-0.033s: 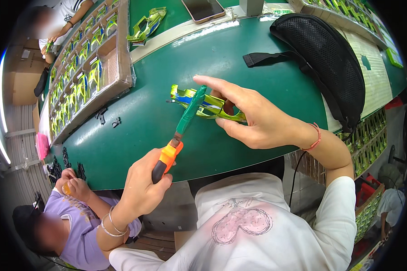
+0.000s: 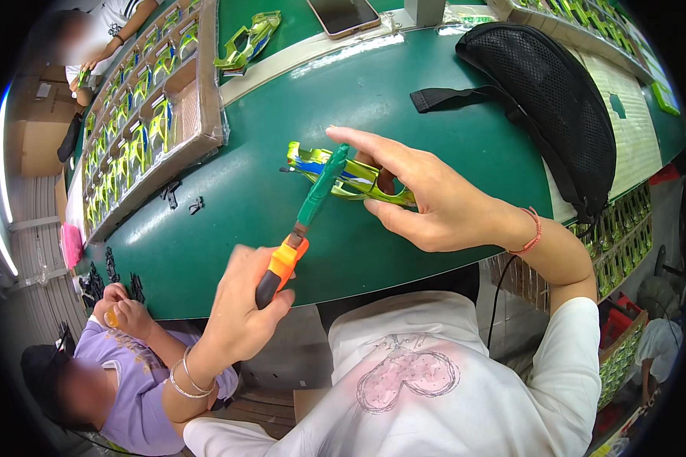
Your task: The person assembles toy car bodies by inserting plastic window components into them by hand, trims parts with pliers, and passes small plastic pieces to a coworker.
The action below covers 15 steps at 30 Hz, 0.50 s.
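Note:
My left hand (image 2: 245, 308) is closed round the orange-and-black handle of a tool (image 2: 283, 263) whose long far end is wrapped in green. That green end lies across the front of a yellow-green plastic shell (image 2: 356, 174) with blue and dark markings, hiding part of it. Between thumb and fingers, my right hand (image 2: 442, 202) grips the shell's rear, over the green table (image 2: 404, 84). A small dark bit sticks out at the shell's left tip.
Left stands a divided carton (image 2: 206, 141) of similar shells; small black parts (image 2: 170, 196) lie below it. Another shell (image 2: 248, 42) and a phone (image 2: 344, 15) are at the far side. A black mesh bag (image 2: 537, 99) lies right. A co-worker in purple (image 2: 149, 377) sits at lower left.
My left fingers have shifted slightly and are smeared by motion. The shell's left tip has moved a touch; my right hand stays in place.

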Motion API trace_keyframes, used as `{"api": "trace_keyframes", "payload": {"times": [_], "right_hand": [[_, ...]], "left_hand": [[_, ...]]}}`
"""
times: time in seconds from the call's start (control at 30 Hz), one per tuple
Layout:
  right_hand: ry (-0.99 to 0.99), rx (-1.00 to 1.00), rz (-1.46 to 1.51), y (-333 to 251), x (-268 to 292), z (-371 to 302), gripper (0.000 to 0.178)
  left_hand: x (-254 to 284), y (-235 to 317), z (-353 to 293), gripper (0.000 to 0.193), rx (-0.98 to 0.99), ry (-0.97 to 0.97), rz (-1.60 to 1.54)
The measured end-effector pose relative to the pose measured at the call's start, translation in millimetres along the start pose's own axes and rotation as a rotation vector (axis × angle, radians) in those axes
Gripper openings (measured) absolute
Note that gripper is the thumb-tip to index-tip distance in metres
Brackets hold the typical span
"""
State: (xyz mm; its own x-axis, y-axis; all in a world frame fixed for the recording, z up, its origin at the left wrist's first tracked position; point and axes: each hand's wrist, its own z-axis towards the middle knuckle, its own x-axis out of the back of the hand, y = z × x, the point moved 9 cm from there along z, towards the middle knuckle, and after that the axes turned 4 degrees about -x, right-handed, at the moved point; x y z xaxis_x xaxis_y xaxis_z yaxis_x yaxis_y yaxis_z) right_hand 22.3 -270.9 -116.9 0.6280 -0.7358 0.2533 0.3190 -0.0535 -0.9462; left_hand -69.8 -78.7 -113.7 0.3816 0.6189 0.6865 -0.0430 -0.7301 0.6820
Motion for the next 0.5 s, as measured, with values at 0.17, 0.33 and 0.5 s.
{"api": "trace_keyframes", "payload": {"times": [0.17, 0.33, 0.5], "right_hand": [[-0.011, 0.007, 0.018, -4.3, -0.4, -0.4, 0.079], [0.118, 0.146, -0.168, -12.5, 10.8, -0.8, 0.081], [0.079, 0.015, -0.069, -15.0, 24.2, 6.0, 0.077]], "left_hand": [[-1.3, 7.3, -1.3, 0.032, 0.058, 0.022, -0.103], [-7.6, 4.3, 11.9, 0.022, 0.160, -0.105, -0.119], [-1.0, 17.4, 16.6, 0.038, 0.065, -0.041, 0.025]]}}
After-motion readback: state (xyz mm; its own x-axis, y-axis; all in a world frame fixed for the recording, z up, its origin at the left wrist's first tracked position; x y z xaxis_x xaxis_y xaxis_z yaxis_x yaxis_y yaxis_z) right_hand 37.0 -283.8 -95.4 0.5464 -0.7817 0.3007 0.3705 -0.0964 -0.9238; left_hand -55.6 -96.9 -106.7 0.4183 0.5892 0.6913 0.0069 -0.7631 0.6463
